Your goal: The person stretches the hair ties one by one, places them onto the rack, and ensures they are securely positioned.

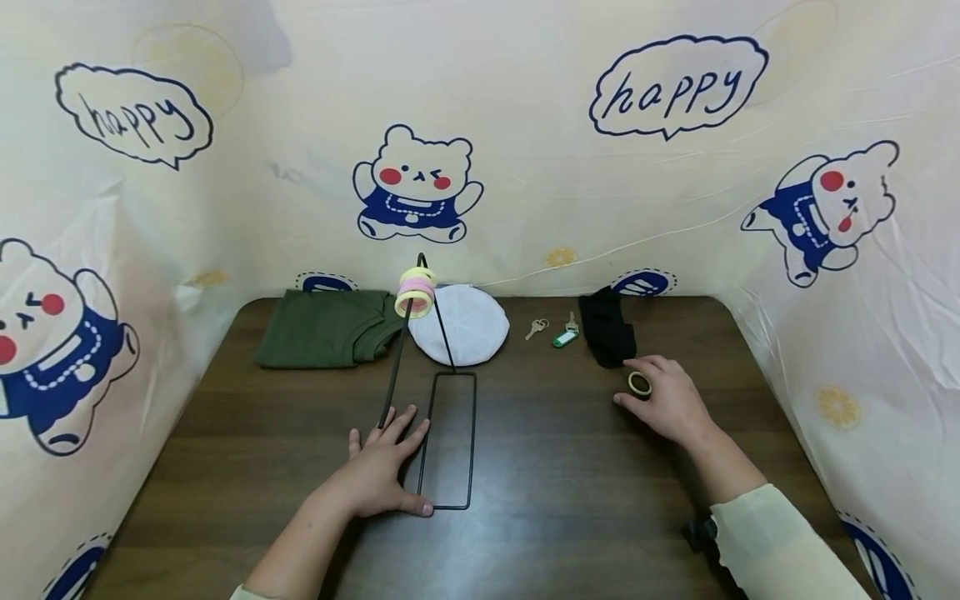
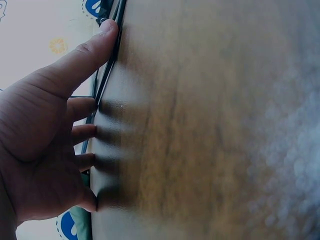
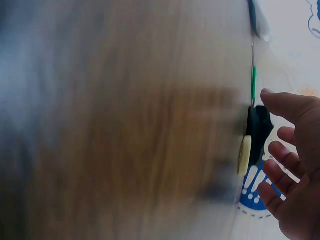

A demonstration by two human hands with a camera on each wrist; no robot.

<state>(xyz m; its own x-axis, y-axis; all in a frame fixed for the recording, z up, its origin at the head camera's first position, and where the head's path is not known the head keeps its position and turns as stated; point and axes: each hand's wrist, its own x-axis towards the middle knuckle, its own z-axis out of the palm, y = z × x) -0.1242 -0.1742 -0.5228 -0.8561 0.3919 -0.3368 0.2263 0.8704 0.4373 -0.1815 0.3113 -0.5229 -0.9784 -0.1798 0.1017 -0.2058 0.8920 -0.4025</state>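
A black wire stand (image 1: 473,442) with a rectangular base stands left of the table's middle. Several yellow and pink rolls that look like tape (image 1: 416,287) hang on its bar. My left hand (image 1: 382,475) lies with fingers spread beside the base, its thumb touching the near corner. In the left wrist view, that thumb (image 2: 87,57) rests along the dark wire. On the right, a pale yellow ring, like a small tape roll (image 1: 640,383), lies on the table. My right hand (image 1: 670,400) reaches about it, fingers loosely bent and apart from the roll (image 3: 244,156) in the right wrist view.
Along the back edge lie a folded dark green cloth (image 1: 322,333), a white knitted cap (image 1: 472,325), a loose key (image 1: 537,328), a key with a green tag (image 1: 566,337) and a black folded cloth (image 1: 607,325). A printed sheet (image 1: 525,167) hangs behind the table.
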